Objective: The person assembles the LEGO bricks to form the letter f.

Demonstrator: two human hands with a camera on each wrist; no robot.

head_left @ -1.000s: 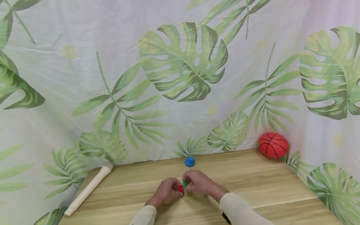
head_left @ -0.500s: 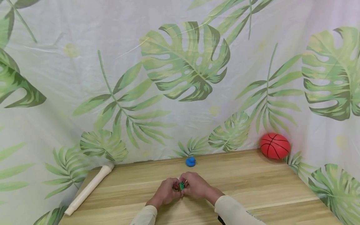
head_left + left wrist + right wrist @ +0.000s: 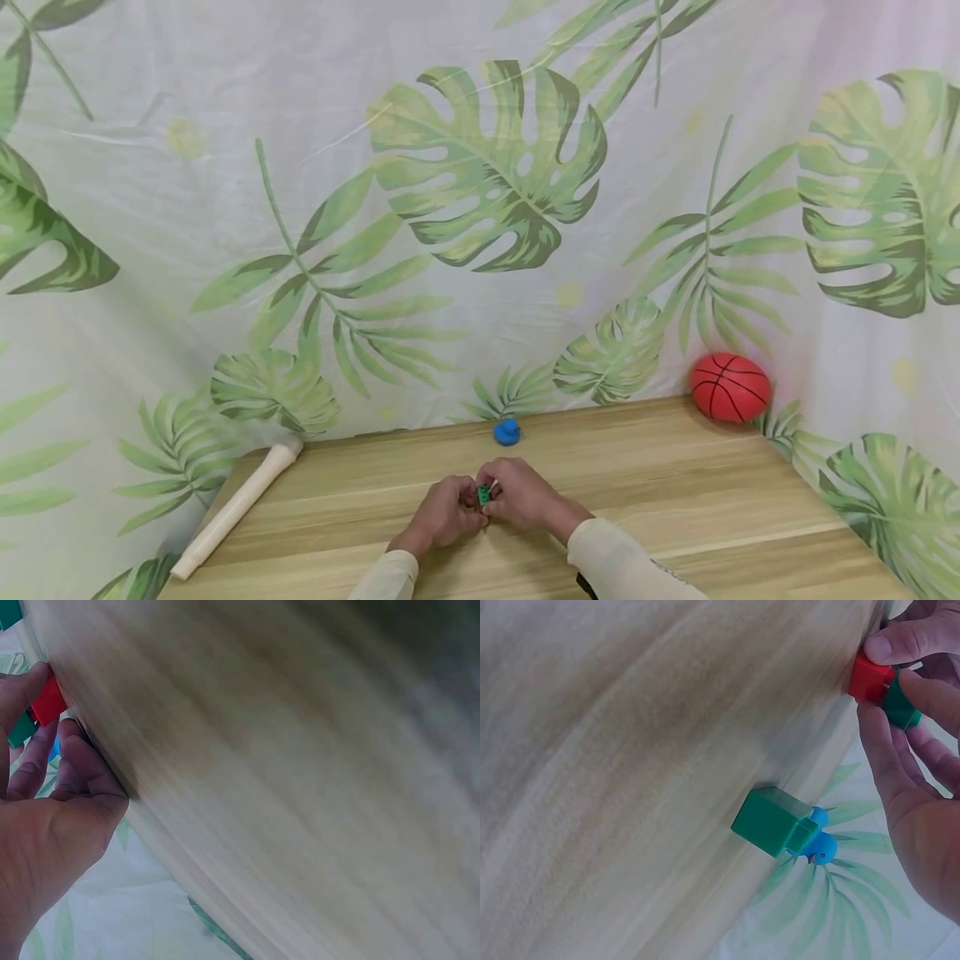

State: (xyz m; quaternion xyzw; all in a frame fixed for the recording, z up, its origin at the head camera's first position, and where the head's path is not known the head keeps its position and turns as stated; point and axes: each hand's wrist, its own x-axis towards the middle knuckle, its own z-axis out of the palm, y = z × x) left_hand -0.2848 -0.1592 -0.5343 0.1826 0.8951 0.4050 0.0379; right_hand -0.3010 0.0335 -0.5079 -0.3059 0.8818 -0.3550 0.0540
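The left hand (image 3: pixel 446 510) pinches the red block (image 3: pixel 868 679) and the right hand (image 3: pixel 522 493) pinches the green block (image 3: pixel 483 496); the two blocks touch between the hands, over the table (image 3: pixel 697 483). Near them rests a second green block (image 3: pixel 765 821). Beyond sits the duck (image 3: pixel 507 432), with the ball (image 3: pixel 730 387) and tube (image 3: pixel 236 510) well apart.

No text can be read; the dark marking (image 3: pixel 667 570) on the right sleeve (image 3: pixel 618 560) is too small.

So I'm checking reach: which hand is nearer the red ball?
Right. The right hand is left of the red ball; the left hand is farther left, beyond the right.
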